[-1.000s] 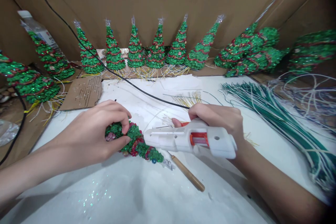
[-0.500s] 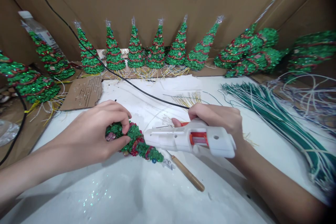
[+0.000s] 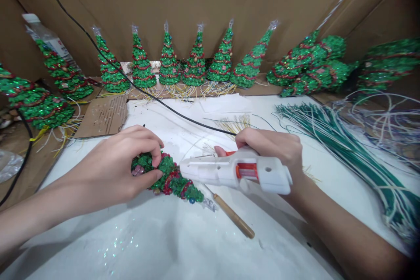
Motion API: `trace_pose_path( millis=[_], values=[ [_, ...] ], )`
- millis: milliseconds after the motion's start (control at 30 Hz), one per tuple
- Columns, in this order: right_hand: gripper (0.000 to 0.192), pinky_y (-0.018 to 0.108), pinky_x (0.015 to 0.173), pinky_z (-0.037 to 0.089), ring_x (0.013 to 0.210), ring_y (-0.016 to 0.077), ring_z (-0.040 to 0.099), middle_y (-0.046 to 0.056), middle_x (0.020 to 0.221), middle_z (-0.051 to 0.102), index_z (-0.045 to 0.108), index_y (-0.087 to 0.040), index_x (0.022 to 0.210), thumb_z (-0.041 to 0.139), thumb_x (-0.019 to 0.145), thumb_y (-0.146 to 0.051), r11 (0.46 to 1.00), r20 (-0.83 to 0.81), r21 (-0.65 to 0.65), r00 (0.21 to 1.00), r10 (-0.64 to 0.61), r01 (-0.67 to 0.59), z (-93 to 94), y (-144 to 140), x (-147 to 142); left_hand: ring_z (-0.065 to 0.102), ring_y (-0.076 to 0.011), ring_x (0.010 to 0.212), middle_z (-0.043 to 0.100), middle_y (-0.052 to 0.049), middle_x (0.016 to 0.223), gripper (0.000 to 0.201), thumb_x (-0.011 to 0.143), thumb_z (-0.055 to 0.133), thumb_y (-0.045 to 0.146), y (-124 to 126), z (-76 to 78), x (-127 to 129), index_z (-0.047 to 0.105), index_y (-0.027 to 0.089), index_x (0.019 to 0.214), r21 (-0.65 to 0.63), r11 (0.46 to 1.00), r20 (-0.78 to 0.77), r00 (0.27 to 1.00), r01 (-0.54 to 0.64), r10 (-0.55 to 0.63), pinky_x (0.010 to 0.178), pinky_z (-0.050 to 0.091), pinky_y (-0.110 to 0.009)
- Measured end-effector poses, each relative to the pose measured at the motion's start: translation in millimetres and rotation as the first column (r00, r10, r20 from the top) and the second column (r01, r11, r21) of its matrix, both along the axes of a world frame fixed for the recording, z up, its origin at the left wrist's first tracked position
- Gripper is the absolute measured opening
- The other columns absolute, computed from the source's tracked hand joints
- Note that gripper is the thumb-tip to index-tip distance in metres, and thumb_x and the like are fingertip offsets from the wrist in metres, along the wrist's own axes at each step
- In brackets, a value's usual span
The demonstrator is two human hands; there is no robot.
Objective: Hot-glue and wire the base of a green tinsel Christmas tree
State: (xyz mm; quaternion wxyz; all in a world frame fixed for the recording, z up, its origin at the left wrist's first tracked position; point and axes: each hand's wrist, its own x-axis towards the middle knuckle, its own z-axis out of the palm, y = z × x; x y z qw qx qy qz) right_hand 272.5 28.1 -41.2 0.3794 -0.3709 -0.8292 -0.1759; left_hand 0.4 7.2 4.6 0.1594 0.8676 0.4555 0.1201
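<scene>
A small glittery green Christmas tree [image 3: 179, 183] with red garland lies on its side on the white table, its clear star tip pointing right and toward me. My left hand [image 3: 131, 164] is closed around its wide end, thumb and fingertips pressed on the tree. In my right hand [image 3: 272, 146] is a white glue gun [image 3: 229, 170] with an orange trigger and an orange-framed window. The gun's nozzle reaches the middle of the tree; whether it touches cannot be made out. Beside the tip lies a wooden-handled awl [image 3: 234, 216].
Several finished-looking trees [image 3: 193, 61] line the cardboard wall, with yellow and white wires at their bases. A bundle of green and white wires [image 3: 348, 153] lies at right. A black cord [image 3: 170, 111] crosses the table to the gun. A plastic bottle [image 3: 49, 37] stands back left.
The glue gun has shifted very slightly left and up. My left hand and the tree have stayed in place.
</scene>
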Motion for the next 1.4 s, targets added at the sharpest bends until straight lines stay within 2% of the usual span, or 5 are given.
trace_pose_path(
  millis=[167,467,700,1233,1400],
  values=[
    [0.032,0.025,0.043,0.026,0.039,0.0069,0.03,-0.007,0.046,0.036,0.043,-0.021,0.06,0.061,0.081,-0.036,0.999,0.002,0.037,0.999,-0.039,0.039,-2.3,1.9,1.4,0.056,-0.0218,0.092,0.064,-0.001,0.095,0.007,0.077,0.063,0.025,-0.1,-0.7,-0.4,0.058,0.022,0.073,0.0,1.0,-0.004,1.0,0.0,0.0,0.074,0.044,-0.033],
    [0.033,0.023,0.04,0.027,0.038,0.0068,0.035,-0.006,0.043,0.04,0.044,-0.02,0.058,0.06,0.081,-0.038,0.996,-0.015,0.063,0.998,-0.056,0.057,0.4,4.9,2.5,0.056,-0.0223,0.093,0.065,-0.001,0.095,0.008,0.078,0.063,0.026,0.1,-1.0,-0.2,0.058,0.022,0.073,-0.004,1.0,-0.007,1.0,0.007,-0.007,0.075,0.045,-0.033],
    [0.032,0.023,0.04,0.027,0.037,0.0073,0.034,-0.006,0.043,0.04,0.046,-0.02,0.057,0.059,0.083,-0.033,0.995,-0.017,0.061,0.997,-0.075,0.076,-1.1,6.1,5.6,0.056,-0.0225,0.094,0.065,-0.001,0.097,0.007,0.077,0.064,0.025,0.9,-2.1,-0.3,0.058,0.023,0.074,0.008,1.0,0.003,1.0,0.006,-0.006,0.076,0.045,-0.034],
    [0.032,0.023,0.04,0.026,0.037,0.0066,0.034,-0.007,0.044,0.04,0.044,-0.021,0.059,0.059,0.082,-0.036,1.0,0.024,0.028,1.0,-0.007,0.006,-1.7,3.4,0.2,0.056,-0.0229,0.092,0.065,-0.002,0.095,0.006,0.077,0.062,0.025,0.2,-1.3,0.9,0.058,0.022,0.073,0.0,1.0,-0.003,1.0,-0.003,0.003,0.074,0.045,-0.033],
    [0.033,0.023,0.041,0.028,0.038,0.0073,0.035,-0.006,0.044,0.04,0.044,-0.021,0.059,0.061,0.081,-0.038,0.997,-0.011,0.034,0.997,-0.071,0.072,-1.5,4.2,2.9,0.056,-0.0228,0.093,0.065,-0.002,0.095,0.007,0.078,0.062,0.025,-0.2,-1.7,-0.4,0.058,0.022,0.073,0.004,1.0,-0.003,1.0,-0.004,0.004,0.075,0.045,-0.033]
  ],
)
